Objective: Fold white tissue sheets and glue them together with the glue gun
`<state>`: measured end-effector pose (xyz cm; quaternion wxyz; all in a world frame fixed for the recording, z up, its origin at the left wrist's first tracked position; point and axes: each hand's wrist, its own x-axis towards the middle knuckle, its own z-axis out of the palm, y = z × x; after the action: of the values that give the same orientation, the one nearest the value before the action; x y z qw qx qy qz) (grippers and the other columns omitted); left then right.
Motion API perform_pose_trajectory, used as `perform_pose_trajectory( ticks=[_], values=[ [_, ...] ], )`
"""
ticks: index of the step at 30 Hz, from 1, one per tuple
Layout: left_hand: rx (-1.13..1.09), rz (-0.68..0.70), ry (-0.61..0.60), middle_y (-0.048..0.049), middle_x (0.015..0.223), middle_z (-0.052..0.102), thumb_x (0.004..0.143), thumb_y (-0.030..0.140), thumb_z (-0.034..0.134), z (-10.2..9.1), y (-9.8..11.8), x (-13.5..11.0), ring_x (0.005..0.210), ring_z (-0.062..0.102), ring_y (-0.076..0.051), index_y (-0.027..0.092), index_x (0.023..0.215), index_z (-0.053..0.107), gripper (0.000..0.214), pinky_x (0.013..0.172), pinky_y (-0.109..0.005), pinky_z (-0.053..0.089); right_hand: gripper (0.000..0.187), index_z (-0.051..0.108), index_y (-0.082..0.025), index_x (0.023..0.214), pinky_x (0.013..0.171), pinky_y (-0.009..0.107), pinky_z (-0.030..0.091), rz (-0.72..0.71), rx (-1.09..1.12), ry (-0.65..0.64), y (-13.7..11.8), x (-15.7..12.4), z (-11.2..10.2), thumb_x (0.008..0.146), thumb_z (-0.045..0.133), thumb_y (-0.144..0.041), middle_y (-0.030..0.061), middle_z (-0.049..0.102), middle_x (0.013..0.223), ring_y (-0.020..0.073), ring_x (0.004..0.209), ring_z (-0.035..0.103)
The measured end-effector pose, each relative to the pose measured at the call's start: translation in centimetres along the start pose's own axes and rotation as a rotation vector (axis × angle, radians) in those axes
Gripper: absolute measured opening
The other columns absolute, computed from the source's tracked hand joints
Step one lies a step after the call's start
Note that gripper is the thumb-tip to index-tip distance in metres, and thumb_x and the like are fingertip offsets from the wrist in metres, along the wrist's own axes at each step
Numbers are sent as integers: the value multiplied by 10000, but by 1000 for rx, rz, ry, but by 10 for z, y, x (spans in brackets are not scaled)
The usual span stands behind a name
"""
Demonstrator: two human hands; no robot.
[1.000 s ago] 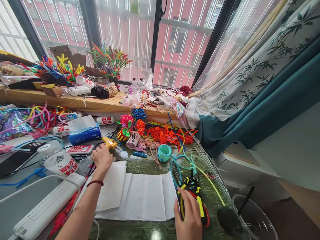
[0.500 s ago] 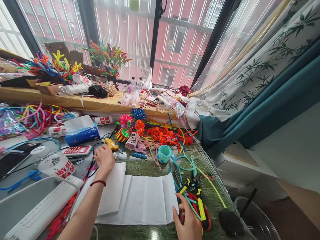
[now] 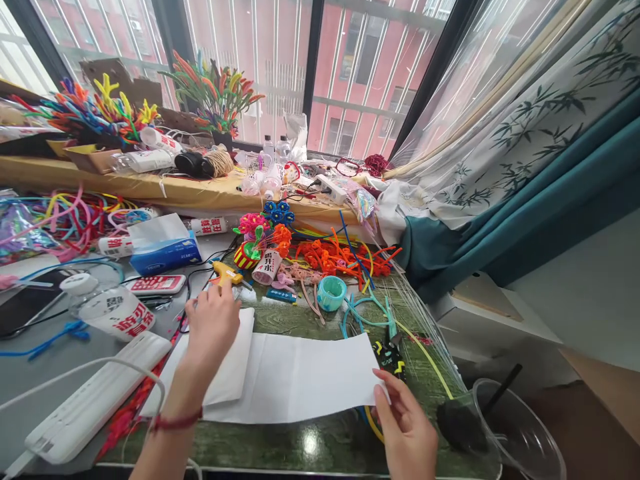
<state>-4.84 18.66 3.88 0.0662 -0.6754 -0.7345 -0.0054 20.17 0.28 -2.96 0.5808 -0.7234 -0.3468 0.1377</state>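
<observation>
A long white sheet of paper (image 3: 305, 380) with fold creases lies across the table, its right end lifted. My right hand (image 3: 410, 427) pinches that lower right corner between thumb and fingers. Over the left part of the paper, near a folded white flap (image 3: 235, 373), is my left hand (image 3: 215, 327). Its fingers are bent and their tips are hidden, close to the yellow glue gun (image 3: 227, 272); whether they touch it I cannot tell. Pliers with black and yellow handles (image 3: 393, 360) lie partly covered behind the paper's right end.
Beyond the paper sit a turquoise ring-shaped roll (image 3: 331, 293), orange pipe-cleaner pieces (image 3: 330, 259) and a white-labelled cup (image 3: 267, 267). A power strip (image 3: 95, 400) and a plastic bottle (image 3: 113, 310) are on the left. At the right edge stands a clear cup (image 3: 520, 427).
My right hand has moved right, drawing the paper's end out and up over the pliers' handles. My left hand has shifted slightly right and turned. The view has tilted a little.
</observation>
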Motion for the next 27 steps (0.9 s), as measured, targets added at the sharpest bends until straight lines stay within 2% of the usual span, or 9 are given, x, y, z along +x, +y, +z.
perform_pose_trajectory(
  ticks=[2,3,6,9,12,16,19,23,27],
  values=[
    [-28,95,-46,-118,1340,607,944,297,479,-1,6,-33,1225,535,-293,230,1406,479,467,1061,-451,330,452,717,-148,1069,695,249,559,103,125,17,-2,7,-9,826,662,-525,98,759,995,202,819,711],
    [-39,119,-83,-96,1318,632,928,306,514,1,8,-49,1203,555,-282,245,1372,525,449,1035,-422,360,451,714,-147,1065,710,254,558,139,183,33,-4,12,-15,794,704,-507,94,758,992,207,839,708],
    [-39,75,-156,-144,1258,662,907,335,548,13,6,-86,1127,596,-312,166,1317,584,445,916,-415,434,430,713,-141,985,660,270,546,119,277,136,-10,26,-29,720,774,-475,87,746,927,209,788,688],
    [-31,9,-166,-188,1291,629,894,387,560,25,-2,-106,1138,580,-343,130,1330,563,507,869,-424,452,369,704,-156,911,674,282,520,97,319,309,-25,34,-38,701,785,-448,74,713,930,194,789,649],
    [-29,-33,-152,-185,1295,617,873,420,571,32,-5,-117,1124,569,-345,149,1311,572,515,841,-414,457,326,697,-182,873,785,322,502,132,347,466,-41,36,-41,678,792,-426,55,680,926,196,835,615],
    [-56,-40,-87,-148,1290,620,905,396,479,38,3,-130,1116,554,-324,192,1276,589,437,855,-417,432,276,693,-210,836,890,373,478,120,340,554,-50,35,-44,662,799,-396,30,652,864,203,830,598],
    [-126,-53,-40,-129,1154,686,902,379,436,43,8,-134,1048,593,-308,206,1181,630,381,836,-427,415,257,688,-210,817,907,376,470,120,348,553,-47,34,-45,655,798,-376,19,634,832,201,817,591],
    [-156,-69,-21,-67,945,734,936,321,330,43,4,-131,937,656,-248,243,930,653,333,896,-441,377,256,683,-193,823,888,394,487,94,314,525,-39,32,-47,674,789,-372,33,642,843,223,842,606],
    [-119,-141,58,-105,954,726,970,292,192,33,-7,-130,979,653,-286,208,946,644,460,958,-483,330,240,696,-191,835,900,382,483,91,336,543,-34,34,-51,685,797,-348,32,659,860,210,841,608]
  ],
)
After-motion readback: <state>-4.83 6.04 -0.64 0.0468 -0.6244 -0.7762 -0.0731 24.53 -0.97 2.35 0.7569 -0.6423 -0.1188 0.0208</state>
